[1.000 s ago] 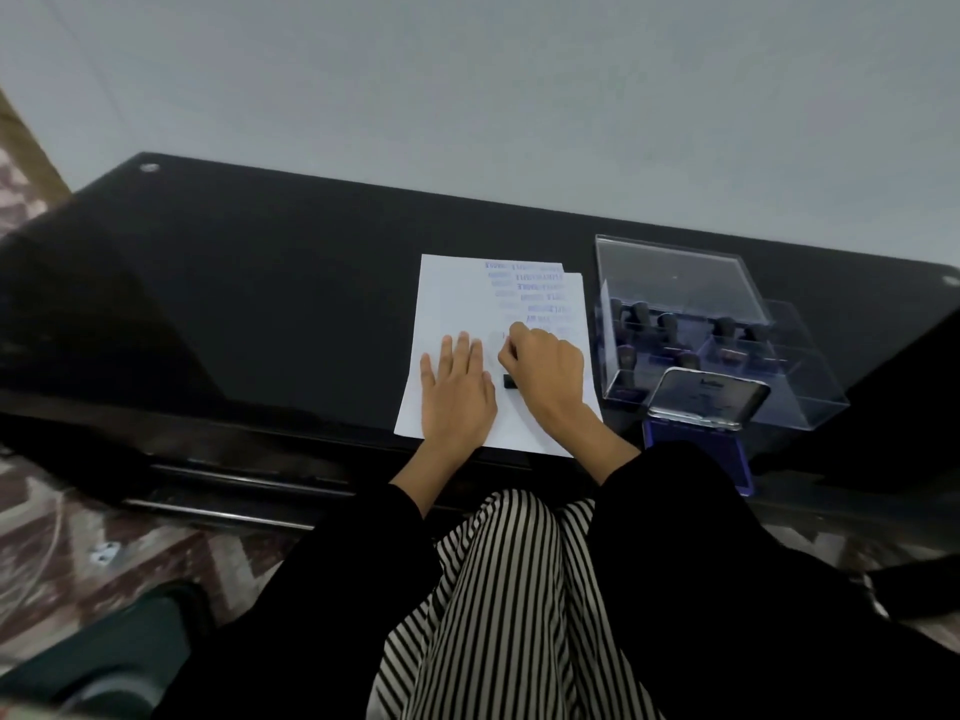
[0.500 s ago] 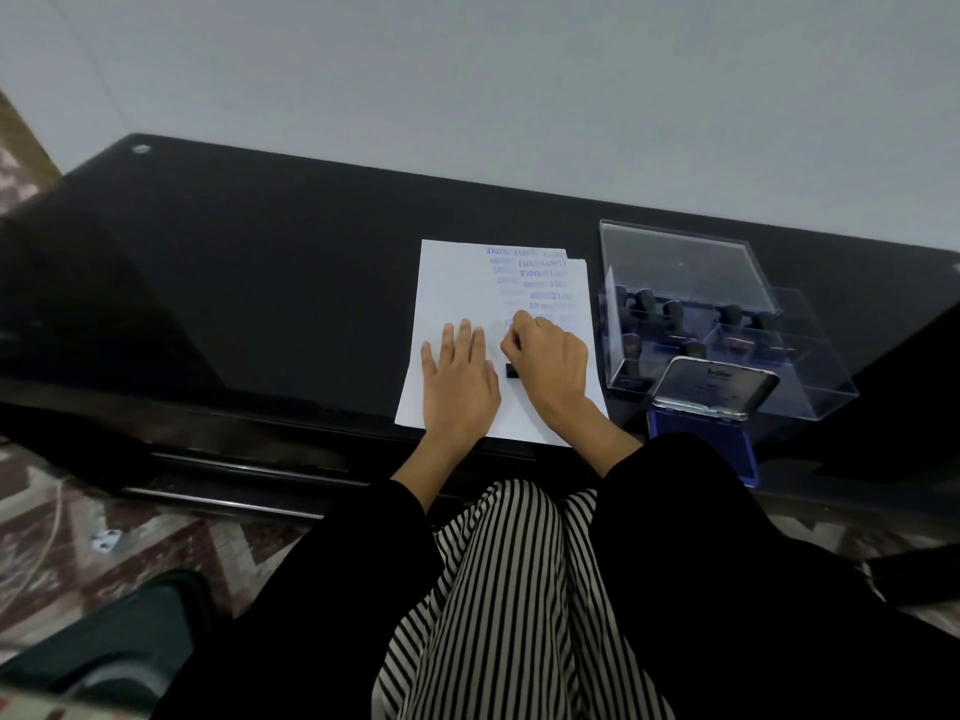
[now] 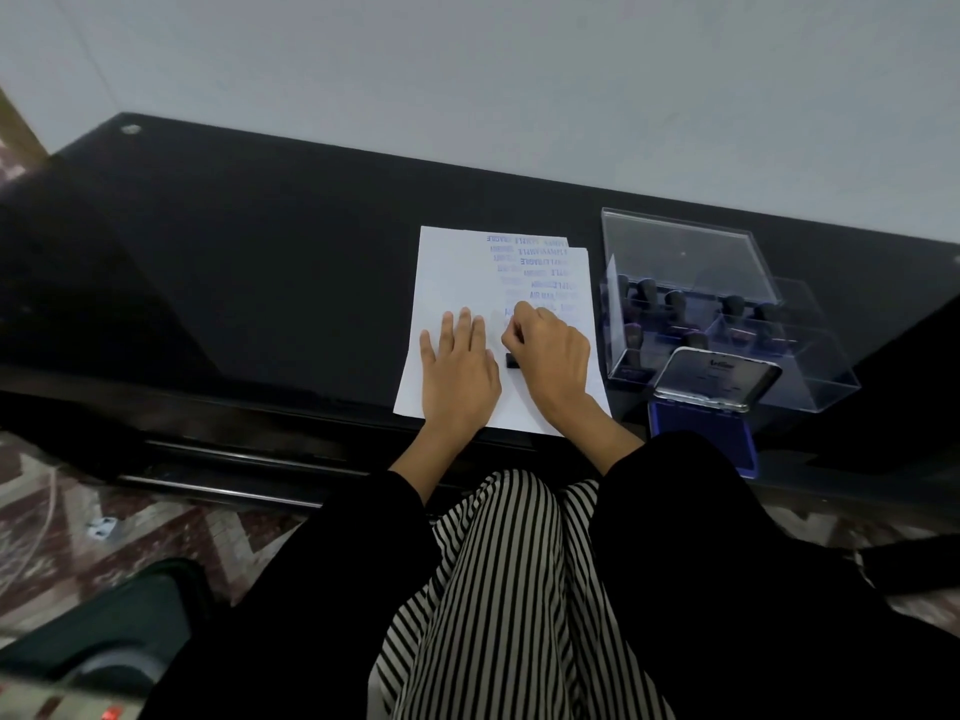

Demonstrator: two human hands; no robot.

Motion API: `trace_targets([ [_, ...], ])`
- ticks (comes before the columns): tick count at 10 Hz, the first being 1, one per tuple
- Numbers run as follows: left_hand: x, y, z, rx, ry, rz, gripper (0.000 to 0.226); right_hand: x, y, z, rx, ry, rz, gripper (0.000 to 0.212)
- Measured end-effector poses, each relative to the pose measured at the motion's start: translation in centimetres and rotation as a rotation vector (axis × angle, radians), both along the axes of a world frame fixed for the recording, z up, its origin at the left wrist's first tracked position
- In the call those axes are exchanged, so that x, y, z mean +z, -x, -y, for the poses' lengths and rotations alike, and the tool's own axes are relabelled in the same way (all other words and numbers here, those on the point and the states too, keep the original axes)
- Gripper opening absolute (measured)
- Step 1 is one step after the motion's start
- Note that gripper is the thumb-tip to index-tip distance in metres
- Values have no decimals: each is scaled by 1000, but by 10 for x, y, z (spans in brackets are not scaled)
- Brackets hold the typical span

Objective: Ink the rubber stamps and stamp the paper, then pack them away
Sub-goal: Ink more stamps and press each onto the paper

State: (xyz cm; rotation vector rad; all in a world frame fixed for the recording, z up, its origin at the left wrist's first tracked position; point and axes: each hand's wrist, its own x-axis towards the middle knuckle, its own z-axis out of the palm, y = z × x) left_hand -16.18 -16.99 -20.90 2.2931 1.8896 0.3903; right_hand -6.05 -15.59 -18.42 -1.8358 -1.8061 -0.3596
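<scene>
White paper point(image 3: 457, 272) with several blue stamp prints in its upper right lies on the black table point(image 3: 249, 262). My left hand point(image 3: 460, 371) rests flat on the paper, fingers straight. My right hand point(image 3: 550, 356) curls round a black rubber stamp point(image 3: 512, 361) and holds it down on the paper; only the stamp's dark base shows under the hand. A clear plastic box point(image 3: 727, 324) to the right holds several black-handled stamps. An open blue ink pad point(image 3: 706, 433) with a raised metal lid point(image 3: 719, 379) sits in front of the box.
The box's clear lid point(image 3: 680, 252) stands open behind it. The table's front edge point(image 3: 234, 407) runs just below my wrists. My striped lap and black sleeves fill the lower view. A patterned floor point(image 3: 62, 522) and a dark bag show at lower left.
My right hand with the stamp has stayed pressed on the paper, shifting only slightly. The left hand stays flat. The view has tilted a little.
</scene>
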Motion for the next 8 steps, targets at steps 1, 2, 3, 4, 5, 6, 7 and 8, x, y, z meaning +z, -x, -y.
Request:
trace_targets([
  [1,0,0,0,1,7,4,51,-1,0,1,-16,-16,16,49],
  [2,0,0,0,1,5,1,51,-1,-1,1,-43,-28,29,37],
  [3,0,0,0,2,2,3,51,-1,0,2,-46,-18,22,35],
  [4,0,0,0,-2,6,0,51,1,0,1,-43,2,25,35],
  [5,1,0,1,-1,11,-9,51,3,0,2,-42,9,38,36],
  [6,2,0,1,1,16,-6,51,5,1,4,-52,19,43,36],
  [7,3,1,1,-1,28,-2,51,7,1,5,-48,37,39,37],
  [8,3,1,1,1,25,-7,51,8,-1,7,-32,72,38,36],
])
